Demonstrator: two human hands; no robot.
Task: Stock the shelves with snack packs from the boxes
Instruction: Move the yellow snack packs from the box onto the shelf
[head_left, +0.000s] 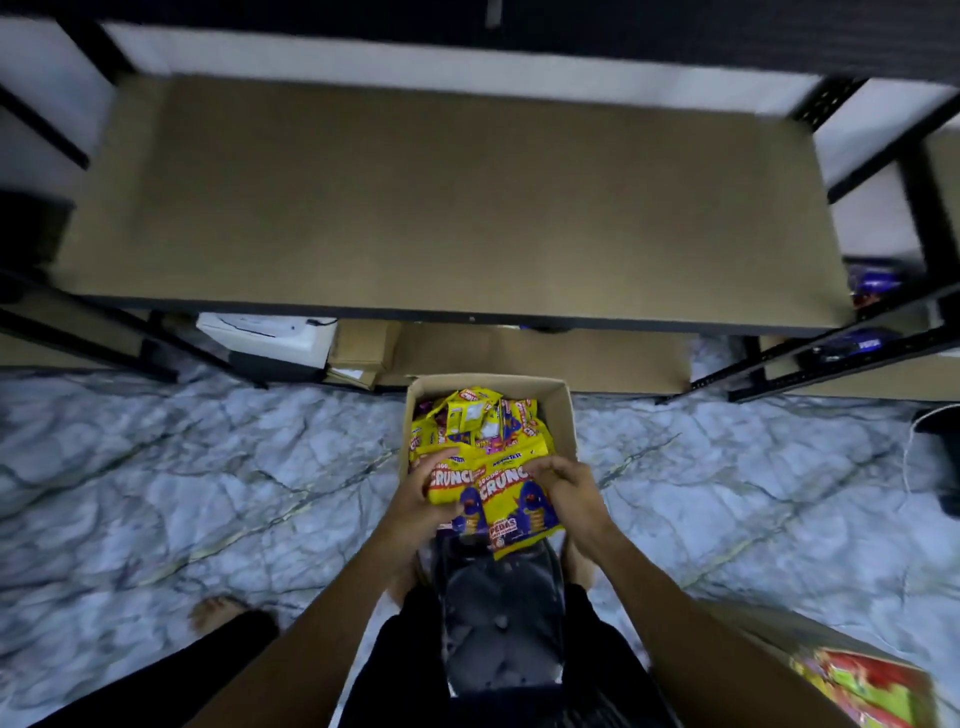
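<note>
Yellow snack packs (511, 512) are in our two hands, over the near end of the open cardboard box (563, 415) on the marble floor (208, 467). Our left hand (421, 501) curls its fingers around one pack, and our right hand (569, 486) grips the edge of the other. More packs fill the box. Beyond it, the brown shelf (441, 208) is bare.

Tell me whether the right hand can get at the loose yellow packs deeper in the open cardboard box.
Probably yes: right hand grips a yellow pack directly above the box; nothing covers the pile.
</note>
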